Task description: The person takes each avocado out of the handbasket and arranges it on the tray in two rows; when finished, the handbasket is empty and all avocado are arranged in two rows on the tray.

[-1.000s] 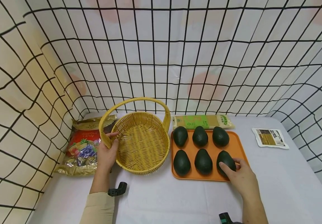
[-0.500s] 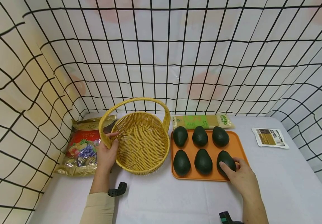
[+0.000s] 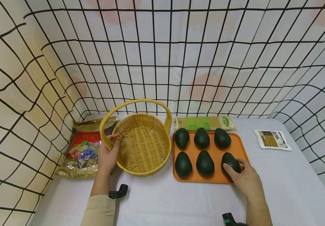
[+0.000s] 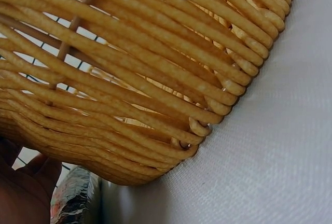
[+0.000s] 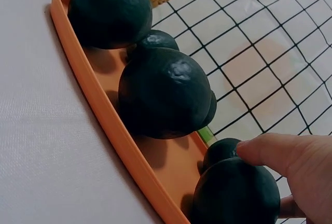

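Observation:
My left hand (image 3: 110, 144) grips the left rim of a woven yellow basket (image 3: 139, 172) by the foot of its handle, thumb inside. The left wrist view shows the basket wall (image 4: 155, 53) close up and a bit of that hand (image 4: 21, 193). An orange tray (image 3: 193, 178) to the right of the basket carries several dark green avocados in two rows. My right hand (image 3: 240, 174) holds the front right avocado (image 3: 231, 162), thumb on its left, fingers on its right. The right wrist view shows a finger (image 5: 275, 154) on top of that avocado (image 5: 236, 195), which lies on the tray (image 5: 119, 136).
A bag of fruit candy (image 3: 83, 149) lies left of the basket. A green packet (image 3: 204, 123) lies behind the tray, and a small white sachet (image 3: 272, 139) lies at the far right. Grid-patterned cloth walls close in the white table on three sides.
My right hand and the front right avocado have shifted slightly to the right on the tray. The left hand and the basket have not moved.

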Demonstrator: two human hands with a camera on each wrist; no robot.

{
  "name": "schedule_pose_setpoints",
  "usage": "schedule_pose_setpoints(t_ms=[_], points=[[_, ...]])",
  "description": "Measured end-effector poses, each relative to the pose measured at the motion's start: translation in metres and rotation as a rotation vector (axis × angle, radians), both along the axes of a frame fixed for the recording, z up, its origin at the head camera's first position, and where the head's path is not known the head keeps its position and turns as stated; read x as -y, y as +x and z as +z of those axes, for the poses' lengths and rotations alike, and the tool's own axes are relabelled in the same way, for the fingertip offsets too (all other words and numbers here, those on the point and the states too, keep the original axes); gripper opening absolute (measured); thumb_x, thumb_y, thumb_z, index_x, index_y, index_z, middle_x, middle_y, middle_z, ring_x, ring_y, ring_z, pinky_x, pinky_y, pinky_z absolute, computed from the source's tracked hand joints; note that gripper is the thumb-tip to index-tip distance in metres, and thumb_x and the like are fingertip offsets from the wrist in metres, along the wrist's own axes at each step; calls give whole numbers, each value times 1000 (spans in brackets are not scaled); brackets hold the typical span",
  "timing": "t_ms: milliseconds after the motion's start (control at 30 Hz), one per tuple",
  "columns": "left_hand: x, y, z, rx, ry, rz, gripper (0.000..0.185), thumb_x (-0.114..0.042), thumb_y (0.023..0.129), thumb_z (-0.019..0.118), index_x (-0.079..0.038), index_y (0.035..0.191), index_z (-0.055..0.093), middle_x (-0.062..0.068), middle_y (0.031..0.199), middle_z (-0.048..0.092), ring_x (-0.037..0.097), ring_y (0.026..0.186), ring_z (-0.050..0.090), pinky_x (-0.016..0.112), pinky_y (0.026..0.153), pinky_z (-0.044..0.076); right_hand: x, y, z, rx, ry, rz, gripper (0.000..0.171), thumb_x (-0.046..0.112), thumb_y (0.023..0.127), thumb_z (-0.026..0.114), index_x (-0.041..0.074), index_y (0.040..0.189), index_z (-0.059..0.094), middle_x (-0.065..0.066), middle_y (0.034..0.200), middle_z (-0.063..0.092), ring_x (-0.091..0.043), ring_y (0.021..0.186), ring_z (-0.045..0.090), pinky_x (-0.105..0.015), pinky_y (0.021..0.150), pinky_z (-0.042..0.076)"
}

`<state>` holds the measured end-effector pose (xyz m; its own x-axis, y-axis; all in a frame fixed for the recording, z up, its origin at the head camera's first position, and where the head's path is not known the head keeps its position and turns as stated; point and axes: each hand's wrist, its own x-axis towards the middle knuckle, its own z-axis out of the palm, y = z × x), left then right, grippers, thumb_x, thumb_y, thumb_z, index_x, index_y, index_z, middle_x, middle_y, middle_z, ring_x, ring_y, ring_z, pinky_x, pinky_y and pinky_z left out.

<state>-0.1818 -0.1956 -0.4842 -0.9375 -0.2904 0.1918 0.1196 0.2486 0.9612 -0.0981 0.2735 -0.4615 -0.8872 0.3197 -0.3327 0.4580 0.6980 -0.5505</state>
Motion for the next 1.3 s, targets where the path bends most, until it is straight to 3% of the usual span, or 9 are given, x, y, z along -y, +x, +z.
schedule_pose_setpoints(t_ms=[300, 833, 1300], points=[[1, 1, -1, 13, -33, 7, 28, -4, 101, 57, -5, 128, 64, 15, 134, 65, 28, 123, 57, 25, 88, 41, 1, -2, -2, -4, -8, -24, 99, 73, 92, 53, -2, 153, 32, -41, 144, 43, -56, 129, 45, -69, 103, 39], [-2, -1, -2, -2, -16, -1, 28, -4, 101, 57, -6, 127, 66, 16, 133, 66, 27, 121, 57, 19, 86, 42, -5, -4, 0, 6, 30, -8, 102, 75, 93, 48, -3, 155, 30, -40, 144, 43, -54, 127, 46, -68, 105, 38], [0, 1, -1, -16, 18, -19, 29, -4, 101, 57, -6, 128, 65, 15, 135, 64, 27, 127, 55, 25, 92, 39, -8, -5, 3, -25, 40, -27, 95, 71, 96, 47, -2, 155, 31, -35, 145, 47, -52, 130, 47, -66, 109, 35]])
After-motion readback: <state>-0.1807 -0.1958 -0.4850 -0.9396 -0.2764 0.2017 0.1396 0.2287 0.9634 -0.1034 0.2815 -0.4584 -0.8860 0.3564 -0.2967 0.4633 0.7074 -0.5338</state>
